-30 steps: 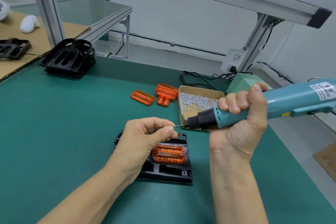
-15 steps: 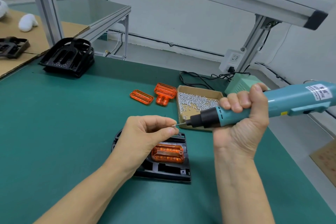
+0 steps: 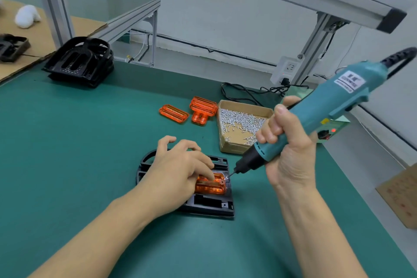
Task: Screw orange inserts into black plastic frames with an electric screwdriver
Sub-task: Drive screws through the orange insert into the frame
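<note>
A black plastic frame (image 3: 212, 204) lies flat on the green mat with an orange insert (image 3: 213, 187) seated in it. My left hand (image 3: 178, 171) lies on top of both, fingers pressing down on the insert. My right hand (image 3: 286, 149) grips a teal electric screwdriver (image 3: 316, 115), tilted down to the left. Its bit tip, carrying a small screw, points at the insert's upper right corner, just above the frame.
A cardboard box of silver screws (image 3: 241, 124) stands behind the frame. Two loose orange inserts (image 3: 191, 110) lie left of it. A stack of black frames (image 3: 79, 63) sits at the far left. A power supply (image 3: 329, 126) and cables are behind the box.
My left hand left the bit tip, where it pinched a screw, and dropped onto the insert. The screwdriver swung from level to steeply tilted, tip lowered to the frame.
</note>
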The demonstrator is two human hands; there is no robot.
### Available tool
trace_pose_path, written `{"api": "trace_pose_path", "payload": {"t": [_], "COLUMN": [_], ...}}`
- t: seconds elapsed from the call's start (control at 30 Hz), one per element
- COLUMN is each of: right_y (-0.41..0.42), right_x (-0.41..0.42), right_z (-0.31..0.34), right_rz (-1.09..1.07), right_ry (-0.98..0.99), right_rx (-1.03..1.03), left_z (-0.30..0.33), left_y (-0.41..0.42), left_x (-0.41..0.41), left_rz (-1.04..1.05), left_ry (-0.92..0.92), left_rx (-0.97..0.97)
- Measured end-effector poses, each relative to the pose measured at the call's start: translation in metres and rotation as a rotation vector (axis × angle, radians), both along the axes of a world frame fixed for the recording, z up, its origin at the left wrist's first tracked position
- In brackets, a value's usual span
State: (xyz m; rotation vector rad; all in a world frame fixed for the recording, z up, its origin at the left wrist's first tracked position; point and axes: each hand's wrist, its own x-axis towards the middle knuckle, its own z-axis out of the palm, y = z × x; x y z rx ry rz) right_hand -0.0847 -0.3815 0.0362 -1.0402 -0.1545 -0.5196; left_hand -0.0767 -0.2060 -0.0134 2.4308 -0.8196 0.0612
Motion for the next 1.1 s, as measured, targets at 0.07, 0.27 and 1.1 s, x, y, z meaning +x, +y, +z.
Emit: {"api": "trace_pose_path", "payload": {"t": [0.07, 0.27, 1.1], "right_y": [0.0, 0.003, 0.012], "right_x": [0.001, 0.004, 0.009], "right_z": [-0.001, -0.003, -0.005], "right_rz": [0.003, 0.023, 0.225], "right_ry": [0.011, 0.038, -0.06], "right_rx": [-0.03, -0.081, -0.349], "left_z": [-0.002, -0.003, -0.009], "left_y": [-0.001, -0.003, -0.003], "left_x": [0.001, 0.001, 0.003], "left_rz": [-0.031, -0.053, -0.067], "left_ry": [-0.023, -0.028, -0.047], "left_rx": [0.105, 0.197, 0.188]}}
